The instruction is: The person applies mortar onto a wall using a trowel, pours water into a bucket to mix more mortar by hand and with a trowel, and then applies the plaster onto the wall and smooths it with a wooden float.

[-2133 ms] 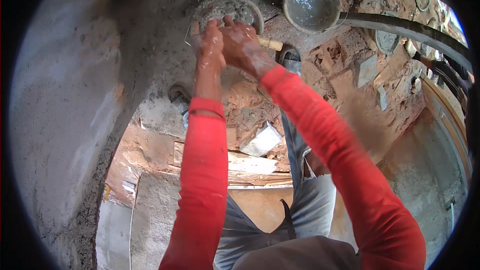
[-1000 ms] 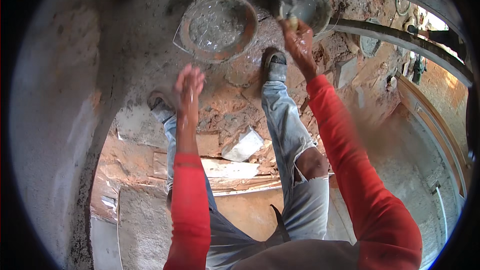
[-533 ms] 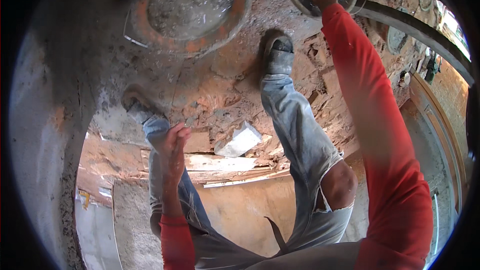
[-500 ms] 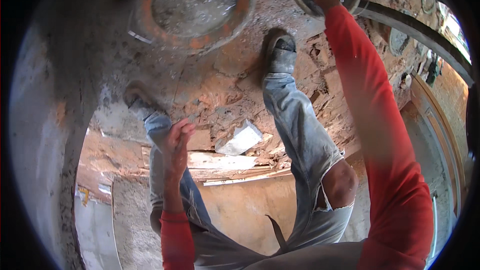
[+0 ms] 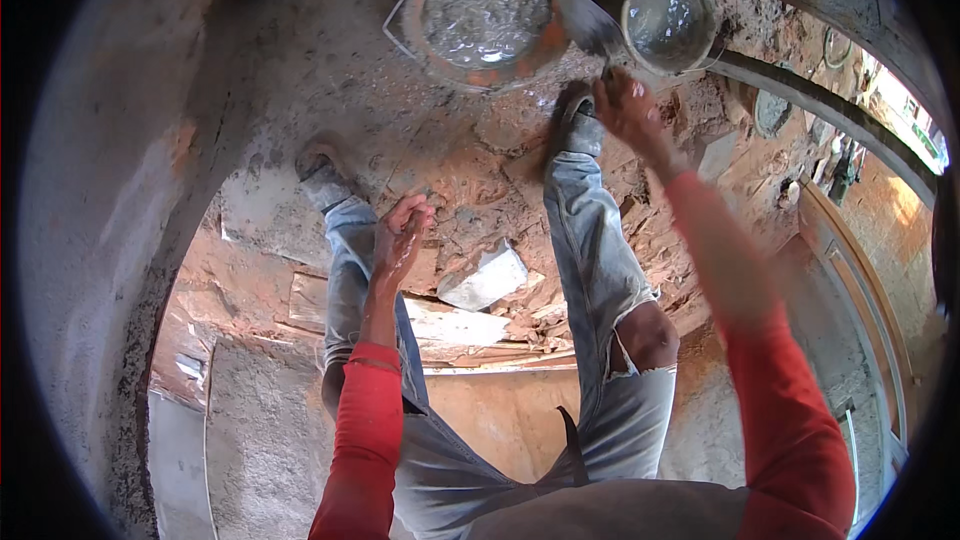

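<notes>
Head view, only one. The right hand [image 5: 630, 110], toward 1 o'clock, grasps a trowel [image 5: 590, 25] by its handle, mostly covered by fingers. Its blurred blade points up toward 11 o'clock, between two buckets; held by the end, presumably, to give the blade reach over either rim.

The wide mortar bucket [image 5: 470, 72] sits at 12 o'clock, wire handle down on its left side; the smaller bucket [image 5: 668, 67], toward 1 o'clock, holds grey liquid. Both within arm's reach, likely for that reason. The left hand [image 5: 400, 232], just 9 o'clock of centre, is half-curled, nothing visible in it; probably idle.

Surface: rough, mortar-smeared ground [image 5: 480, 165], reddish; pale block [image 5: 485, 276] near centre. Room: grey plastered wall [image 5: 90, 240] at 9 o'clock, wooden frame [image 5: 860, 250] at 3, daylight near 2.
</notes>
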Available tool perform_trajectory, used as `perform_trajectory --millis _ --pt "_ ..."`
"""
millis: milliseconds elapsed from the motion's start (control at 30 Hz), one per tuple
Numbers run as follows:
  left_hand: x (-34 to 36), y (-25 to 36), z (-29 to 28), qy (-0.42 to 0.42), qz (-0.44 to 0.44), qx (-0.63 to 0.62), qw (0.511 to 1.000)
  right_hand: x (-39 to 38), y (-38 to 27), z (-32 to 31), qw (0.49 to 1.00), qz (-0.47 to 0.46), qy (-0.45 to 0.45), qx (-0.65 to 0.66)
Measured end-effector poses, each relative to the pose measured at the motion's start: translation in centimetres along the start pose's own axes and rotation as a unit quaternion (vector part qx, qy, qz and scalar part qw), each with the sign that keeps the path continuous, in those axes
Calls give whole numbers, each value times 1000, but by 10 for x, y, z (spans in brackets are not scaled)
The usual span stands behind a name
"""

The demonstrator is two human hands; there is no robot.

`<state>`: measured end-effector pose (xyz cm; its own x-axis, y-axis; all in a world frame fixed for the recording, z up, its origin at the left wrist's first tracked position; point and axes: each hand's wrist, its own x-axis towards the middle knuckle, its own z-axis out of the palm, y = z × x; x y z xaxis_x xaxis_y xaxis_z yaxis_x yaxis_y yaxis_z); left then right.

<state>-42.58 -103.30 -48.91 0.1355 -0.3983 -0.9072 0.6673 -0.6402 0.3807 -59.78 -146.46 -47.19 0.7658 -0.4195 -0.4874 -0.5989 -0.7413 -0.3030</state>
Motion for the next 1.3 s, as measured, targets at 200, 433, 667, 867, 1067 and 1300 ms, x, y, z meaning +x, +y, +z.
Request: perform_trajectory --millis 200,433,667,867,1067,1300 --pt "-10 11 -21 -9 -25 -9 1000 -40 -130 84 988 76 40 130" --pt "-17 36 -33 -4 -7 -58 998 54 -178 -24 977 -83 174 -86" --pt "-16 35 -41 19 22 -88 996 187 -185 -144 977 -150 -148 9" --pt "-16 35 -36 67 12 -107 992 86 -117 -227 905 -242 -99 -337" --pt "-14 46 -35 41 -23 -100 994 54 -52 -58 844 -379 -42 -376" --pt "-13 41 -35 68 -14 -97 993 122 -85 -10 935 -274 50 -219"
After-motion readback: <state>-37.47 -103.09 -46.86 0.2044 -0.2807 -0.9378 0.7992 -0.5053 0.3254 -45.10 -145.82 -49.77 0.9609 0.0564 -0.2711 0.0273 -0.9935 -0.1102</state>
